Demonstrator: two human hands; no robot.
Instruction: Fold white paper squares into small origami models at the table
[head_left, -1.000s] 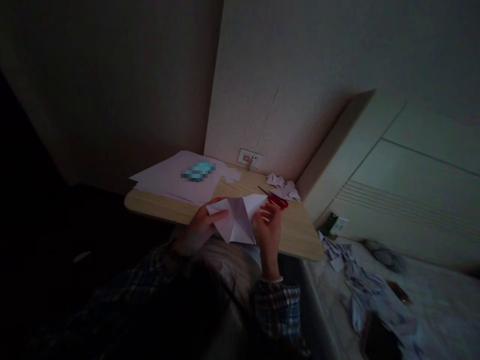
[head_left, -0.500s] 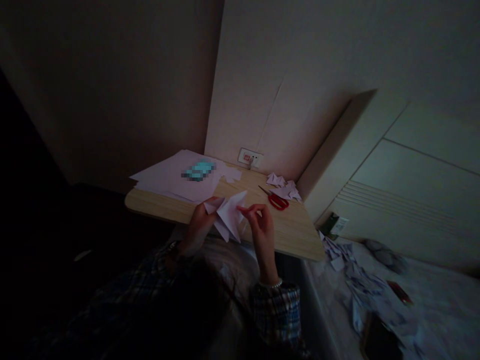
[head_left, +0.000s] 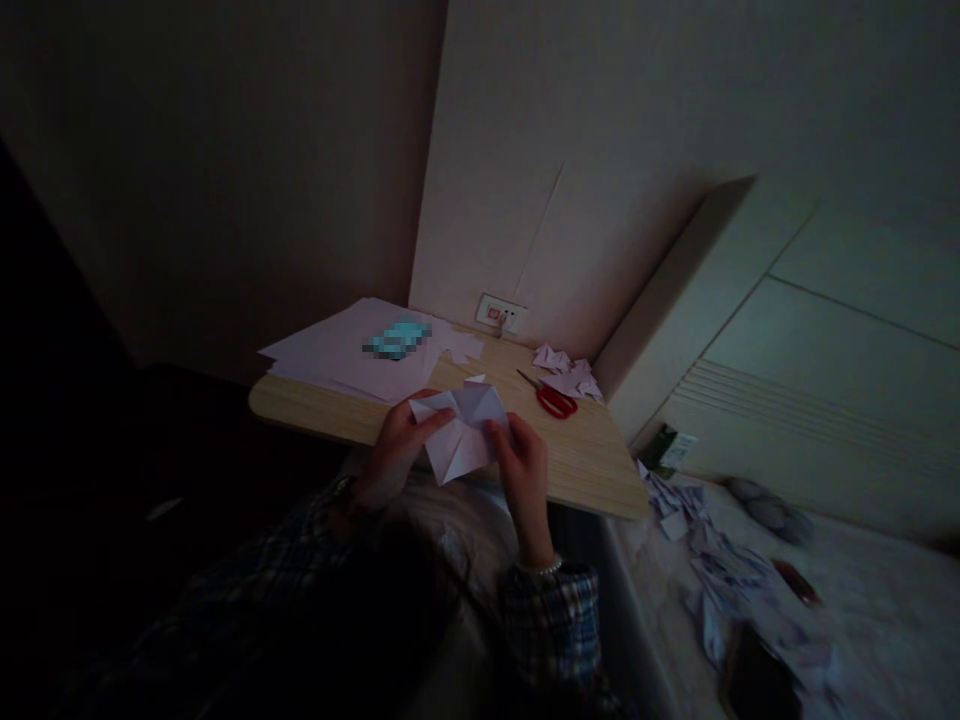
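A folded sheet of white paper (head_left: 466,445) is spread between my hands, creased from its middle, above the near edge of the small wooden table (head_left: 592,465). My left hand (head_left: 401,440) grips its left side with the thumb on top. On its right side, my right hand (head_left: 523,455) pinches it, thumb over the face. The fingers beneath the paper are hidden. Beyond my right hand lie red-handled scissors (head_left: 556,402), blades pointing to the back left. Several small folded paper pieces (head_left: 574,380) sit close to the scissors.
Large white sheets (head_left: 330,350) cover the table's left part, with a blurred-out turquoise object (head_left: 399,340) on them. A wall socket (head_left: 501,314) is behind the table. To the right, a bed (head_left: 870,590) holds strewn paper pieces (head_left: 720,555), a grey item (head_left: 769,508) and a dark object (head_left: 761,675).
The folded paper has been opened flatter and turned to face me. My right hand, earlier at its edge with a fingertip, now grips its right side.
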